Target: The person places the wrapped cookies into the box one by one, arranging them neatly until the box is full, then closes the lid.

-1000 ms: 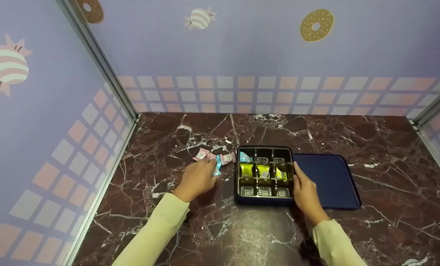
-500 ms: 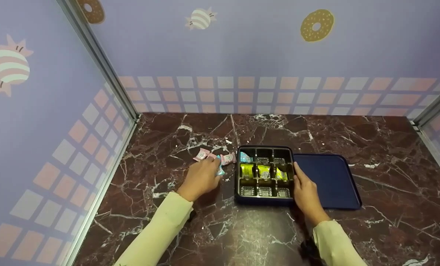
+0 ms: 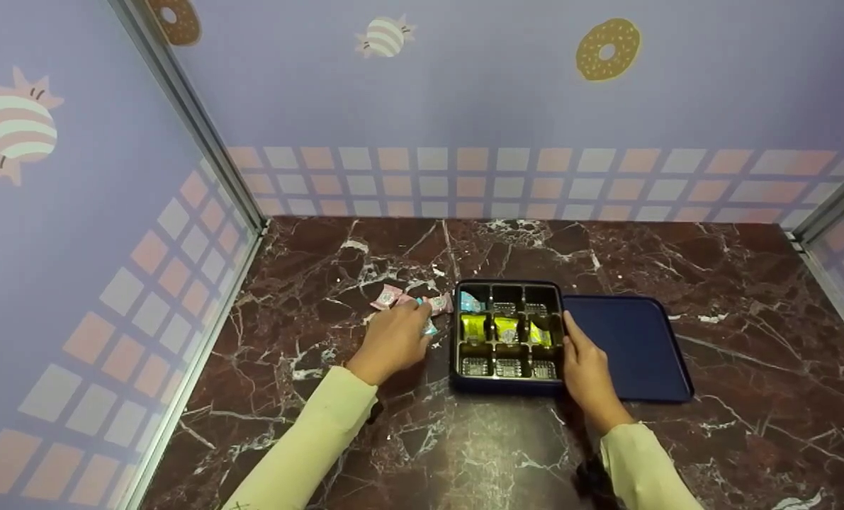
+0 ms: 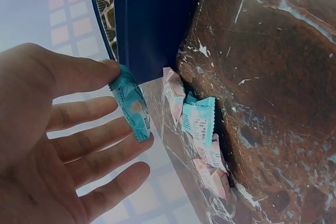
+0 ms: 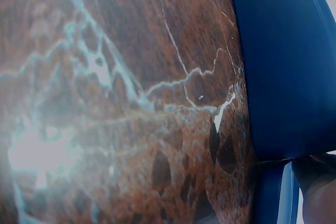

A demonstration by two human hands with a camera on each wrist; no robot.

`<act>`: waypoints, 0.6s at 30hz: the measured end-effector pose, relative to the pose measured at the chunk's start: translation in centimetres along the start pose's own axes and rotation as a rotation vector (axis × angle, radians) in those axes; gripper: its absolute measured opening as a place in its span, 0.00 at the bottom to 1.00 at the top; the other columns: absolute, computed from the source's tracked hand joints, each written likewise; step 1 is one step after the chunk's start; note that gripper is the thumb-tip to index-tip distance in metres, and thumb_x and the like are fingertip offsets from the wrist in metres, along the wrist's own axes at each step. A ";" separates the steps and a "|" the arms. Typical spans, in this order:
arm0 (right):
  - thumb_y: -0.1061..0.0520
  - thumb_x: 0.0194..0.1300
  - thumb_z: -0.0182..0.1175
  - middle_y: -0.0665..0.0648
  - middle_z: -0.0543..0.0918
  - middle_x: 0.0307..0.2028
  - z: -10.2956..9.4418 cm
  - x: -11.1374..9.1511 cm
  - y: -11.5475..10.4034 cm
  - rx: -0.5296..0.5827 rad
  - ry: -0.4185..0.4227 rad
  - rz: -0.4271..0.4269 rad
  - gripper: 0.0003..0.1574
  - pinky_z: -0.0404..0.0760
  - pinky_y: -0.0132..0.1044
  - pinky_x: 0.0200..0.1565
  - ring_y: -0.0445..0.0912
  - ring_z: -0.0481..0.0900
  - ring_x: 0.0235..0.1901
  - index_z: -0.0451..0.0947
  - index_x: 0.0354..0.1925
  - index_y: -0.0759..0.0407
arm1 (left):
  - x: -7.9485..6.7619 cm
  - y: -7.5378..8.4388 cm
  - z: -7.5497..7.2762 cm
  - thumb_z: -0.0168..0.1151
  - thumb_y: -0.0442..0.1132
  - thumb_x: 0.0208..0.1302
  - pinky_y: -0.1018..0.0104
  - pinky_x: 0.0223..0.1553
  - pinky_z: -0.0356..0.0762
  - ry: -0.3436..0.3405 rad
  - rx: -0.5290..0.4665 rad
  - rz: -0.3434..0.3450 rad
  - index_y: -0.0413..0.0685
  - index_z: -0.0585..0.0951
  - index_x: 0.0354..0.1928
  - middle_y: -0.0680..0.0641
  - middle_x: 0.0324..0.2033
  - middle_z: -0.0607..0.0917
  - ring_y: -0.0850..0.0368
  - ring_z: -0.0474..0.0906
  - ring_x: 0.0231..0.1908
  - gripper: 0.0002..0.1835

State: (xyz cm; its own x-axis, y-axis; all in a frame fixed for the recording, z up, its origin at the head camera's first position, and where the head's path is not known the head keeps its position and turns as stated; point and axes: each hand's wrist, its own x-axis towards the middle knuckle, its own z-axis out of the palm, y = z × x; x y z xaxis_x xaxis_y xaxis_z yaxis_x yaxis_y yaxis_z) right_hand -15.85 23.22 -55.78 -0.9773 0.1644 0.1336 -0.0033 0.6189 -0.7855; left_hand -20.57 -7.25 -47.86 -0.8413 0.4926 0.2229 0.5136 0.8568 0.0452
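My left hand (image 3: 392, 343) pinches a blue wrapped candy (image 4: 131, 103) between thumb and fingers, just left of the box. Beneath it on the table lie several pink wrapped candies (image 3: 387, 297) and another blue candy (image 4: 199, 120), close to the box wall. The dark blue box (image 3: 508, 386) has a black divided insert. Yellow-green candies (image 3: 507, 329) fill its middle row, and a blue candy (image 3: 472, 302) sits in the back left compartment. Along the box's right side rests my right hand (image 3: 590, 368), its visible fingers straight against the wall.
A dark blue lid (image 3: 631, 347) lies flat to the right of the box, partly behind my right hand. The marbled table (image 3: 322, 460) is bounded by a lilac back wall (image 3: 464, 92) and side panels.
My left hand has shifted slightly right, toward the box, with the blue candy in its fingers. The right hand and the box stay where they were.
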 end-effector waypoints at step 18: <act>0.62 0.74 0.45 0.67 0.68 0.66 -0.1 -0.1 0.0 -0.002 0.007 0.003 0.30 0.66 0.55 0.66 0.60 0.67 0.66 0.59 0.72 0.57 | 0.8 1.0 0.1 0.69 0.41 0.53 0.49 0.33 0.80 0.030 -0.009 0.035 0.45 0.79 0.40 0.45 0.33 0.84 0.44 0.82 0.32 0.14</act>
State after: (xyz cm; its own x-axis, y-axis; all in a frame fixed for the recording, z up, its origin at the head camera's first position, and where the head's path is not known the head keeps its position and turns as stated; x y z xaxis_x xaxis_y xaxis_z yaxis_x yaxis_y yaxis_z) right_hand -15.77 23.27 -55.75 -0.9759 0.1710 0.1356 -0.0005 0.6197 -0.7848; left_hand -20.77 -6.00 -47.76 -0.8175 0.5171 0.2535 0.5441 0.8378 0.0456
